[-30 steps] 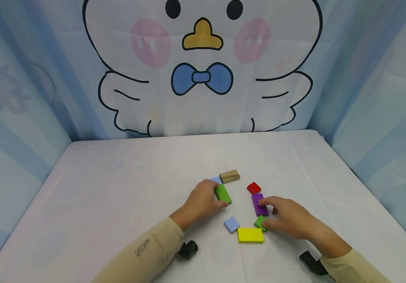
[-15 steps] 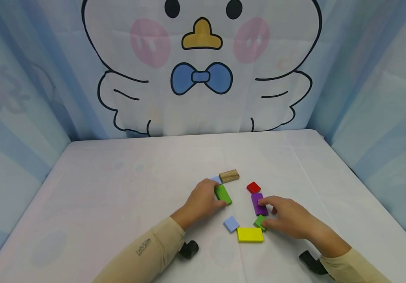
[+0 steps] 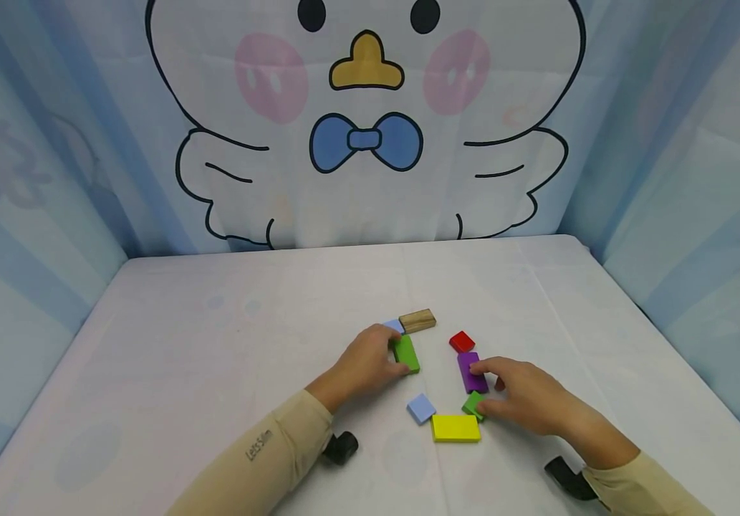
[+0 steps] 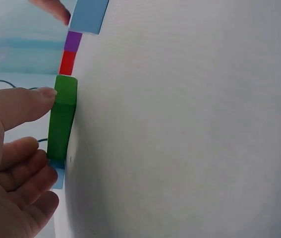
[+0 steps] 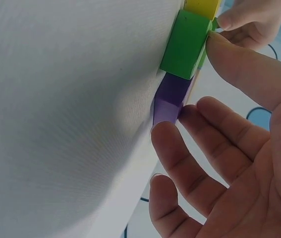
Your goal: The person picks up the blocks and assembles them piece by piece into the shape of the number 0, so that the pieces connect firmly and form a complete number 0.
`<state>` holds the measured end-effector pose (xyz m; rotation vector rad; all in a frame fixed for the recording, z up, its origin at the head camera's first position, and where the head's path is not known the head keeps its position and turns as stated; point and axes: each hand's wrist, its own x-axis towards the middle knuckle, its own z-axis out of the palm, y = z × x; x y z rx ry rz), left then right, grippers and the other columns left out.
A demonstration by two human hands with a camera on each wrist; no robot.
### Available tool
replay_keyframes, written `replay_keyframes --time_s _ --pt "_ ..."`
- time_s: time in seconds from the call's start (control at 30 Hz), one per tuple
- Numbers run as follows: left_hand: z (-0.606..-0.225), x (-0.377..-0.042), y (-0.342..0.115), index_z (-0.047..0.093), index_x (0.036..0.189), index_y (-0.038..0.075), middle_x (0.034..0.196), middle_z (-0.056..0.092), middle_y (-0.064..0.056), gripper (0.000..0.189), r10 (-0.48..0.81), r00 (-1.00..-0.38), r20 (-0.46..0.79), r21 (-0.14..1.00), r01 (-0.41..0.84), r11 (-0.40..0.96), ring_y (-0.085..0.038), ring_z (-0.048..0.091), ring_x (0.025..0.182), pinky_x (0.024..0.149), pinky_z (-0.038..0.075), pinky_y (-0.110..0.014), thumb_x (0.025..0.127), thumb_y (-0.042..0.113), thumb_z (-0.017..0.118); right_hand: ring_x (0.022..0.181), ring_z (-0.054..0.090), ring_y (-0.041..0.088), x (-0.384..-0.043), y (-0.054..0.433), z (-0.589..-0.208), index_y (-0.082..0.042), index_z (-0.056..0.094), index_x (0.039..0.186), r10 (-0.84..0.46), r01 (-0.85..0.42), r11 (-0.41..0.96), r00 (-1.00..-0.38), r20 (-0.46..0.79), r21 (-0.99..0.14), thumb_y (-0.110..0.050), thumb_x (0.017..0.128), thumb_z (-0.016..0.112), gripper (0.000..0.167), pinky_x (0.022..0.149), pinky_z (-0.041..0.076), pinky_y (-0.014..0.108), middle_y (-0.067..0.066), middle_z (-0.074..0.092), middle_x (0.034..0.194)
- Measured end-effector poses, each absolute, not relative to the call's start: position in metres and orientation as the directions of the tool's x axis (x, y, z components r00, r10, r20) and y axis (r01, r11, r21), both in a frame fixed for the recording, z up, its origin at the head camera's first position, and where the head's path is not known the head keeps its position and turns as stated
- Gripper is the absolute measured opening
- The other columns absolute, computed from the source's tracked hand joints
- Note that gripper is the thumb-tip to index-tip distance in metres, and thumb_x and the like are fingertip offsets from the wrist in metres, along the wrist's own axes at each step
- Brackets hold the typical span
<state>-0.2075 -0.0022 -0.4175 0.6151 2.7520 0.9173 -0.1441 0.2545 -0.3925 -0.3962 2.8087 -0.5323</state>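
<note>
- The left hand (image 3: 364, 364) lies on the white table (image 3: 215, 358), thumb and curled fingers pinching the long green block (image 3: 405, 353) by its sides; in the left wrist view the thumb tip presses its near end.
- A pale blue tile (image 3: 394, 327) peeks out just behind that hand, touching the green block's far end.
- The wood block (image 3: 417, 320) lies flat just beyond it, farthest back of the set.
- Another blue tile (image 3: 421, 408) sits in front of the green block, between the two hands, just beside the yellow block (image 3: 455, 428).
- The red tile (image 3: 462, 341) lies right of the wood block, close behind the purple block (image 3: 471, 371).
- The right hand (image 3: 524, 398) rests on the table, index fingertip on the purple block and thumb against the small green block (image 3: 473, 403); its fingers are loosely bent, touching the two pieces rather than wrapped round either.
- The small green block lies between the purple and yellow blocks, touching the yellow one.
- A duck curtain (image 3: 370, 122) hangs behind the table.
</note>
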Motion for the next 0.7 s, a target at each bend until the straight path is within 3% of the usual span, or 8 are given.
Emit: replay_keyframes --time_s 0.7 --pt "-0.4141 -0.2055 0.0 0.061 0.129 0.002 0.128 0.06 -0.01 0.05 0.504 -0.858 -0.099 0.571 0.366 0.735 -0.02 0.056 0.114 0.102 0.044 -0.035 0.088 0.024 0.079 0.087 0.056 0.018 -0.1445 0.2537 -0.3911 -0.01 0.063 0.129 -0.299 -0.2 0.897 -0.932 -0.207 -0.394 -0.029 0.081 0.083 0.055 0.071 0.05 0.034 0.001 0.064 0.11"
